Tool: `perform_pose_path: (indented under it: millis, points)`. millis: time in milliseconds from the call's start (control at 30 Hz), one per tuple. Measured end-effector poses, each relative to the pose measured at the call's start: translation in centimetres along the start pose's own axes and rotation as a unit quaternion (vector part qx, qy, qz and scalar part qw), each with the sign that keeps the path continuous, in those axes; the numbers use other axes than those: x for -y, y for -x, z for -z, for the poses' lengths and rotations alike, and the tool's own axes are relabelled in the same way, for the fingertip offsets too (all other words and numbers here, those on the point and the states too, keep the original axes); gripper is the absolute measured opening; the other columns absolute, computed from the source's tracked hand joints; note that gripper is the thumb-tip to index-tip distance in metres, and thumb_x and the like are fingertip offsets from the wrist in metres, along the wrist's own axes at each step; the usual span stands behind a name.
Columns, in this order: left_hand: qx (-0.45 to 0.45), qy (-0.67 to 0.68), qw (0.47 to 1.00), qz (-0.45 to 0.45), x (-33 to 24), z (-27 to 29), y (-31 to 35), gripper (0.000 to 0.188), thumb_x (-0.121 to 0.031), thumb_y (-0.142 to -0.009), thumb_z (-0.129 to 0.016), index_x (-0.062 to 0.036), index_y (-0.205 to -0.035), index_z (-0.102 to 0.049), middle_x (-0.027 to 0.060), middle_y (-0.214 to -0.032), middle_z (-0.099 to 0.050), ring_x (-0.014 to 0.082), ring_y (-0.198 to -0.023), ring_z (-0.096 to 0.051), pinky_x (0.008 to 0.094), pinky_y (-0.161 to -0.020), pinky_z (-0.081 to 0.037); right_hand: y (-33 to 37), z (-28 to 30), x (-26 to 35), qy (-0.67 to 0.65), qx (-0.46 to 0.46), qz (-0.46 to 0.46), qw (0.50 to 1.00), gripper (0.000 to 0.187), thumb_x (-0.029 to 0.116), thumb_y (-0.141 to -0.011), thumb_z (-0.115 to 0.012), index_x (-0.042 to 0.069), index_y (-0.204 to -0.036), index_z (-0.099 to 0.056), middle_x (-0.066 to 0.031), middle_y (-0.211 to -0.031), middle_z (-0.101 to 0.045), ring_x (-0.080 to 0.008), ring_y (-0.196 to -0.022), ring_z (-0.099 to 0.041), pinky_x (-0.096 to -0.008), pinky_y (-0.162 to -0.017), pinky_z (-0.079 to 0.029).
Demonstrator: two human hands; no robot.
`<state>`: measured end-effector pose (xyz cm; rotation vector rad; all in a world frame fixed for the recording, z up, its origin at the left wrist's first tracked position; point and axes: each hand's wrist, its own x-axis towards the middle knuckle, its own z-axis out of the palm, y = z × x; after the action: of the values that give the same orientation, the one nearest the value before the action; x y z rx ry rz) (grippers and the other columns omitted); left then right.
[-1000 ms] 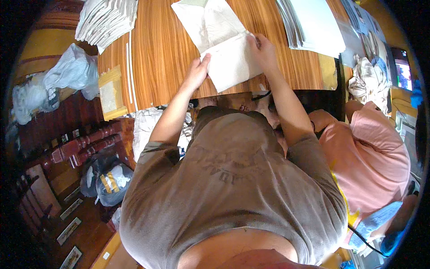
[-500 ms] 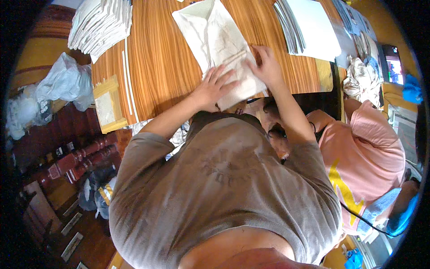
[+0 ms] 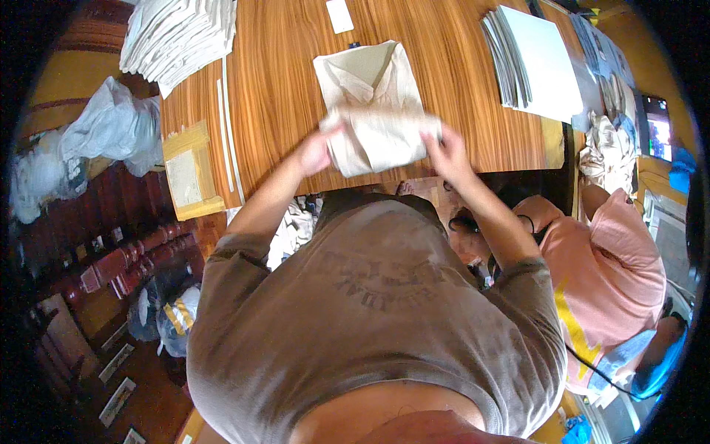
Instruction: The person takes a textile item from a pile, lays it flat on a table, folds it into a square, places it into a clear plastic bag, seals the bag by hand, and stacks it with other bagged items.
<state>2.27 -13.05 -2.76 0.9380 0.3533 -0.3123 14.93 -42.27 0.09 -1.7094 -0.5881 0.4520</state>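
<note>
A cream garment, folded into a narrow shape with a V-shaped opening at its far end, lies near the front edge of the wooden table. My left hand is closed on the left side of its near part. On the opposite side, my right hand pinches the right edge of the same cloth. Between the hands the raised fold is smeared by motion. Just beyond the garment's far edge is a small dark object, too small to name.
Stacked folded cloth stands at the far left, and grey-white sheets are piled at the right. A white card lies at the back. A person in a pink shirt is close on my right. Plastic bags sit left of the table.
My hands have gone from lying on the cloth to holding its two sides. The garment is now shorter and straighter, its near part folded over. The view has shifted slightly.
</note>
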Motion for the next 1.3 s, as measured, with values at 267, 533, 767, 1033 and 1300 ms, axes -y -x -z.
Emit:
perform_pose_path:
  millis: [267,533,767,1033,1300]
  points:
    - [-0.144,0.009,0.989,0.028,-5.0,2.1,-8.3,0.065,-0.046,-0.104,-0.06,0.0014,-0.147,-0.049,0.0166,-0.141,-0.062,0.0281,-0.127,-0.062,0.0473,-0.108,-0.05,-12.1,-2.4,-2.6,0.262,-0.102,-0.102,0.954,0.045,0.042,-0.104,-0.056,-0.001,-0.098,-0.07,-0.0279,-0.083,-0.07,-0.0443,-0.08,-0.071,-0.0504,-0.072,-0.055]
    - [-0.197,-0.667,0.614,-0.372,-8.6,0.2,-5.4,0.053,-0.031,-0.095,-0.07,-0.0003,-0.137,-0.058,0.0198,-0.14,-0.058,0.0391,-0.136,-0.052,0.0531,-0.113,-0.043,-10.7,-3.8,-2.5,0.274,-0.195,-0.062,0.94,0.038,0.036,-0.104,-0.057,0.0,-0.095,-0.068,-0.0281,-0.079,-0.068,-0.0488,-0.077,-0.067,-0.0556,-0.071,-0.054]
    - [0.012,-0.742,0.539,-0.399,-5.4,-2.4,-13.4,0.058,-0.036,-0.099,-0.06,-0.0051,-0.147,-0.053,0.0212,-0.16,-0.042,0.0422,-0.148,-0.035,0.0552,-0.122,-0.027,-11.2,-1.7,-0.8,0.305,-0.304,0.031,0.902,0.037,0.031,-0.099,-0.064,-0.002,-0.117,-0.066,-0.0271,-0.109,-0.068,-0.0437,-0.104,-0.064,-0.0492,-0.092,-0.052]
    - [-0.004,-0.676,0.721,-0.151,-8.7,-12.3,-11.0,0.05,-0.047,-0.098,-0.061,0.0019,-0.101,-0.072,0.024,-0.105,-0.074,0.0391,-0.1,-0.072,0.0488,-0.085,-0.057,6.0,-1.1,-1.5,0.098,-0.448,-0.218,0.862,0.047,0.026,-0.094,-0.074,-0.006,-0.125,-0.06,-0.0171,-0.114,-0.068,-0.0249,-0.097,-0.066,-0.0392,-0.085,-0.055]
    - [-0.064,-0.555,0.828,-0.056,-5.9,-7.1,-14.5,0.066,-0.058,-0.084,-0.079,0.0056,-0.097,-0.07,0.0204,-0.082,-0.074,0.0335,-0.079,-0.074,0.0456,-0.075,-0.059,3.9,3.5,-0.5,0.026,-0.289,-0.378,0.879,0.046,0.033,-0.091,-0.079,-0.007,-0.111,-0.071,-0.0148,-0.094,-0.076,-0.017,-0.08,-0.072,-0.0307,-0.07,-0.058]
